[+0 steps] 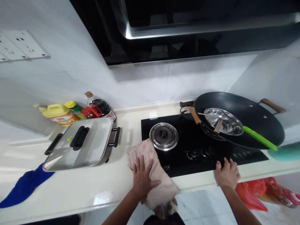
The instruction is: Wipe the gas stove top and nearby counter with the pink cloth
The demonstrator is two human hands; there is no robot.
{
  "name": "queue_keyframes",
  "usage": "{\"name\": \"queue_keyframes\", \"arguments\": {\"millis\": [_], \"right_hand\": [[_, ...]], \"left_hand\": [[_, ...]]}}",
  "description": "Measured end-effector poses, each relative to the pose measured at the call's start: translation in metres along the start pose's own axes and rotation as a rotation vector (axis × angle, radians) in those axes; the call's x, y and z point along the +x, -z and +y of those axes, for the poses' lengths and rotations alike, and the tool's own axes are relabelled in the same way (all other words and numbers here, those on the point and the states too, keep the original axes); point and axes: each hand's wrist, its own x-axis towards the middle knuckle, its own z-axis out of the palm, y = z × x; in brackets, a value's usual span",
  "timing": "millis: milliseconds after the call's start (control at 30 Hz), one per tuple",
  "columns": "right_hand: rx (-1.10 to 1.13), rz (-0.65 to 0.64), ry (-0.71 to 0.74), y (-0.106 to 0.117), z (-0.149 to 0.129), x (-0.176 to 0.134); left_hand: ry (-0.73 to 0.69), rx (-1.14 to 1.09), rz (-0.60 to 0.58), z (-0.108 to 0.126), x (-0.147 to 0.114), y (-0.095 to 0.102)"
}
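Observation:
My left hand [143,178] lies flat with spread fingers on a pink cloth [161,184]. The cloth covers the left front corner of the black gas stove [178,162] and part of the counter, and hangs over the front edge. My right hand [227,173] rests on the front edge of the stove and counter, fingers apart, holding nothing. Between the hands are the stove's knobs [194,153]. A round burner [164,135] sits just beyond the cloth. Right of it stands a big black wok [255,122] with a metal bowl [213,114] and a green-handled utensil [259,137] in it.
A lidded electric pan [93,153] stands on the left counter, with a blue cloth [28,186] beside it. Several bottles, including a yellow jug [57,112], line the wall. A black range hood [187,34] overhangs the stove. Red bags [253,190] are at lower right.

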Motion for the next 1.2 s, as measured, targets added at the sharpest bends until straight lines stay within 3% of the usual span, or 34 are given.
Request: {"name": "queue_keyframes", "arguments": {"millis": [167,233,400,467,567,700,867,967,1067,1200], "right_hand": [[0.166,0.192,0.080,0.015,-0.015,-0.013],[0.321,0.064,0.234,0.025,-0.036,-0.038],[0.660,-0.489,0.547,0.035,-0.096,-0.127],[0.724,-0.601,0.667,0.035,-0.105,-0.152],[0.757,-0.650,0.760,0.038,-0.097,-0.161],[0.725,-0.670,0.634,0.047,-0.063,-0.125],[0.562,-0.388,0.443,0.045,-0.002,-0.035],[0.355,-0.246,0.358,0.038,0.029,0.017],[0.182,-0.153,0.222,0.031,0.047,0.048],[0.022,-0.106,0.145,0.021,0.052,0.056]], "left_hand": [[0.107,0.049,0.028,0.017,-0.011,0.000],[0.102,0.066,0.045,0.018,-0.014,-0.002],[0.001,0.077,0.159,0.019,-0.020,-0.005],[-0.026,0.073,0.163,0.024,-0.023,-0.001],[-0.071,-0.012,0.071,0.036,-0.023,0.011],[0.011,-0.329,-0.085,0.057,-0.005,0.047],[0.370,-0.954,-0.199,0.085,0.041,0.113],[0.518,-1.230,-0.232,0.098,0.063,0.136],[0.591,-1.396,-0.287,0.099,0.077,0.128],[0.601,-1.040,-0.063,0.081,0.082,0.089]]}}
